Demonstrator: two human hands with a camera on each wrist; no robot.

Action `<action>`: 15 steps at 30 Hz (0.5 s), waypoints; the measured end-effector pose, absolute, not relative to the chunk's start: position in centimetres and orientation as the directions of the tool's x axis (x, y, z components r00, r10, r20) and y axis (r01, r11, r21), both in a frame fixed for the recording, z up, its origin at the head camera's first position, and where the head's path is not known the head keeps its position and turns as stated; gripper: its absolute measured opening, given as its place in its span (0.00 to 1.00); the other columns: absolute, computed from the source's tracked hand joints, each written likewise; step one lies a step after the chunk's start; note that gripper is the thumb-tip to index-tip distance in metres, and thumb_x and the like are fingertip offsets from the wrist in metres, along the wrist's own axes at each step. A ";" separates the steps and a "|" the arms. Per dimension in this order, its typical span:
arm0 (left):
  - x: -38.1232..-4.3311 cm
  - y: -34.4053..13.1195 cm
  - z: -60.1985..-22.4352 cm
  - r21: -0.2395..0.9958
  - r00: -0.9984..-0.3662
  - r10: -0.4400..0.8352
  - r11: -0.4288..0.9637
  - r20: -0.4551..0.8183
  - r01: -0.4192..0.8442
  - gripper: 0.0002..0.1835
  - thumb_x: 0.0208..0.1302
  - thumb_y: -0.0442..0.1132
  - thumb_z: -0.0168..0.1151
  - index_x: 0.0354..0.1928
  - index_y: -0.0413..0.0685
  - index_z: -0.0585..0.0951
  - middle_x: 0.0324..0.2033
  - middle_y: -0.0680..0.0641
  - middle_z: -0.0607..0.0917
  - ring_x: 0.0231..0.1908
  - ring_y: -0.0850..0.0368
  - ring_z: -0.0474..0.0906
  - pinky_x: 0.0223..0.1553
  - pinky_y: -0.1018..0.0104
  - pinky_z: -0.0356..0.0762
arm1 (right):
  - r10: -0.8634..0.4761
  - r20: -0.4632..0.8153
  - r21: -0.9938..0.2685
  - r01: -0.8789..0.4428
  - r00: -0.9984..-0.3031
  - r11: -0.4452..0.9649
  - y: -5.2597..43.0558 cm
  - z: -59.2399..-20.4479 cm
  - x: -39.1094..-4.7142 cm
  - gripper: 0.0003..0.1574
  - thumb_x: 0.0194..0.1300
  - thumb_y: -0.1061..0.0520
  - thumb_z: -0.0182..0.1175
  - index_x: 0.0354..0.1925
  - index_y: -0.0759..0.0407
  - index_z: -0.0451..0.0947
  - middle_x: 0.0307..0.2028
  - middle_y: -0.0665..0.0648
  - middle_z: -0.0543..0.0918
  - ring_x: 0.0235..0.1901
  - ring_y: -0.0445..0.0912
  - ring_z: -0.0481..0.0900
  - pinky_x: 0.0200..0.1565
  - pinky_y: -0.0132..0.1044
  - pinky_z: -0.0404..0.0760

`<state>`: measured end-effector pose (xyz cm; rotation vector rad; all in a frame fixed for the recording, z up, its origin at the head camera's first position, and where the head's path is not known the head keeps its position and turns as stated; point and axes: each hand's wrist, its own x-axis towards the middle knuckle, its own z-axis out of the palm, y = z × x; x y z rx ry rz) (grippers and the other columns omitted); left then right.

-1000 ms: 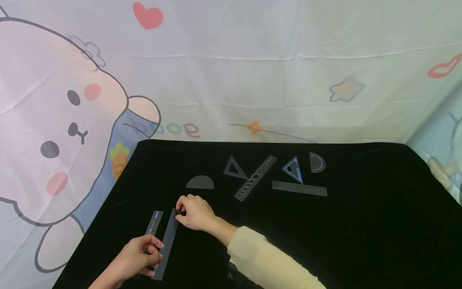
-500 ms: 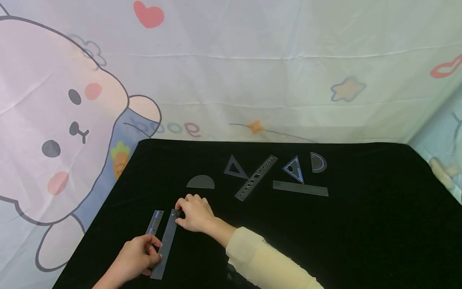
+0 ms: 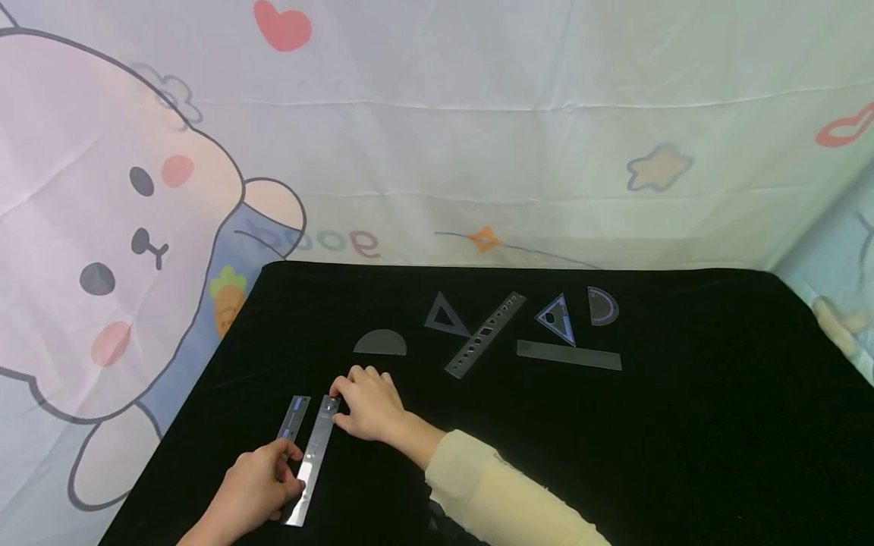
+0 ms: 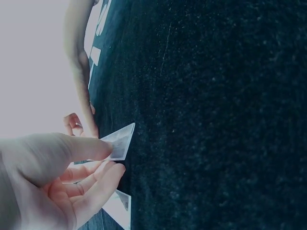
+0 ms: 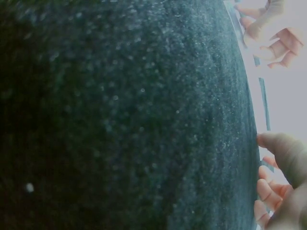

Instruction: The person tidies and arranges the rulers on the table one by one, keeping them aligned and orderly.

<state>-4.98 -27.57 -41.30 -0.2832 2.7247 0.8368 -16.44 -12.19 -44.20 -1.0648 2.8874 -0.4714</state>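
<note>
A clear ruler (image 3: 315,455) lies slanted near the front left of the black cloth in the head view, bright with glare. My left hand (image 3: 256,485) pinches its near end; in the left wrist view the thumb (image 4: 91,148) is on top of the ruler end (image 4: 121,143). At the far end, my right hand (image 3: 369,403) pinches the ruler between thumb and fingers. Just left of it lies a second ruler (image 3: 294,417) with blue markings, partly hidden behind my left hand. The right wrist view shows both hands along the ruler's edge, washed out.
Farther back on the black cloth (image 3: 683,440) lie a half-round clear piece (image 3: 380,343), a set square (image 3: 444,328), a ruler with cut-out holes (image 3: 464,360), a blue-edged set square (image 3: 566,327), a protractor (image 3: 603,307) and a plain strip ruler (image 3: 569,355). A printed curtain hangs behind.
The held ruler has tilted slightly and now shines with glare along its length. Both hands keep nearly the same places at its ends; the left fingers have shifted a little.
</note>
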 end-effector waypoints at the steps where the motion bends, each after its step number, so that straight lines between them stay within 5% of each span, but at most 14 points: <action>1: -5.0 -27.6 -41.3 0.514 -0.942 -0.106 0.815 -0.320 -0.266 0.14 0.49 0.30 0.65 0.40 0.43 0.75 0.20 0.51 0.74 0.14 0.59 0.73 0.14 0.69 0.73 | -0.637 0.076 -0.288 -0.628 -0.767 0.723 -12.2 -44.2 -16.4 0.20 0.57 0.41 0.61 0.48 0.40 0.74 0.40 0.45 0.73 0.37 0.39 0.68 0.35 0.28 0.64; 15: -4.9 -27.5 -41.3 0.497 -0.941 -0.097 0.829 -0.323 -0.256 0.15 0.51 0.31 0.65 0.42 0.42 0.75 0.21 0.50 0.75 0.14 0.59 0.73 0.15 0.69 0.74 | -0.640 0.085 -0.271 -0.636 -0.764 0.723 -12.4 -44.4 -16.3 0.18 0.58 0.40 0.60 0.47 0.38 0.74 0.40 0.45 0.72 0.36 0.39 0.67 0.33 0.28 0.62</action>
